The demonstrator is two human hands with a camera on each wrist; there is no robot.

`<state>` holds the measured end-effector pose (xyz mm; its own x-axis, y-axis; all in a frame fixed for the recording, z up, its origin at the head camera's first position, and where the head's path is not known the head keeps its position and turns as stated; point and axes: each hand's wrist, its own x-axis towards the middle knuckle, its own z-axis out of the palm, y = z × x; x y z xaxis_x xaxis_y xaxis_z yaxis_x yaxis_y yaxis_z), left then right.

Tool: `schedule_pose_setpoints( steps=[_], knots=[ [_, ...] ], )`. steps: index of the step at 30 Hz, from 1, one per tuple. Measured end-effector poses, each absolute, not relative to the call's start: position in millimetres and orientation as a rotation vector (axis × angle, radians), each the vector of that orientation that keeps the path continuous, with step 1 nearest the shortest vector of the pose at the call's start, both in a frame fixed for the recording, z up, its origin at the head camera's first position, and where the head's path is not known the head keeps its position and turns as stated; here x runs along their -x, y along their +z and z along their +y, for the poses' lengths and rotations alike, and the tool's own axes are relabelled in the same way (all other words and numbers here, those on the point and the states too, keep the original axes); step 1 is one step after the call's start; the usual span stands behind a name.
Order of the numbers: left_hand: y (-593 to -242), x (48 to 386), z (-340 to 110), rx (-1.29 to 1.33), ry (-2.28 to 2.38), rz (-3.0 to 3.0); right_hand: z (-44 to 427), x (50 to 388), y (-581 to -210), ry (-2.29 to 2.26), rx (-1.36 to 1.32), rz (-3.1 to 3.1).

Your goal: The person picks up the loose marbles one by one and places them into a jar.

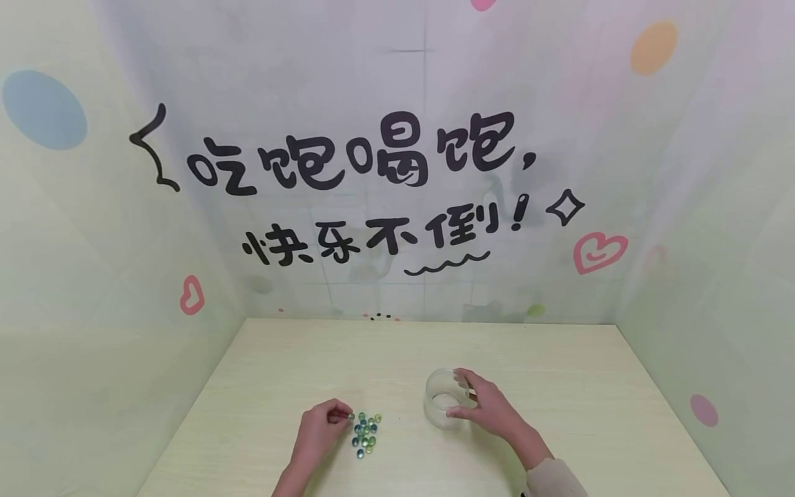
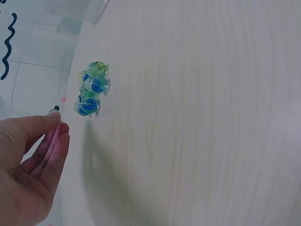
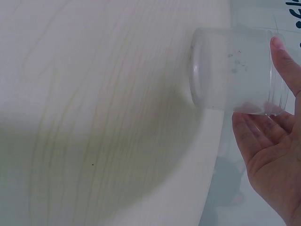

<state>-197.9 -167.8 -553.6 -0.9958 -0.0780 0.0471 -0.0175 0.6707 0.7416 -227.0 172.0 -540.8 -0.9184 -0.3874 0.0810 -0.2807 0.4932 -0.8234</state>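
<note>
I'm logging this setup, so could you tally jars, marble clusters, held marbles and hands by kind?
Clear jar: 1
Marble cluster: 1 (marbles overlap; no exact count)
Held marble: 1
Hands: 2 (left hand, right hand)
Total: 5

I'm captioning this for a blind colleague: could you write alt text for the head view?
A person's left hand pinches a marble at the edge of a cluster of blue and green marbles, while the right hand grips a clear jar to their right. Behind the pale table, a wall bears black Chinese lettering.
</note>
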Motion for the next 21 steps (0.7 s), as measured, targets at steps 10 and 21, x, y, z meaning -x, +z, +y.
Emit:
schedule_pose_setpoints(
  steps=[10, 21],
  knots=[
    [-547.8, 199.8, -163.1, -0.069, -1.266, -2.817, 172.3, 228.7, -544.2, -1.415, 0.575, 2.608],
    [-543.1, 200.8, -158.5, -0.025, -1.314, -2.806, 171.4, 226.6, -542.2, -1.417, 0.571, 2.605]
  ],
)
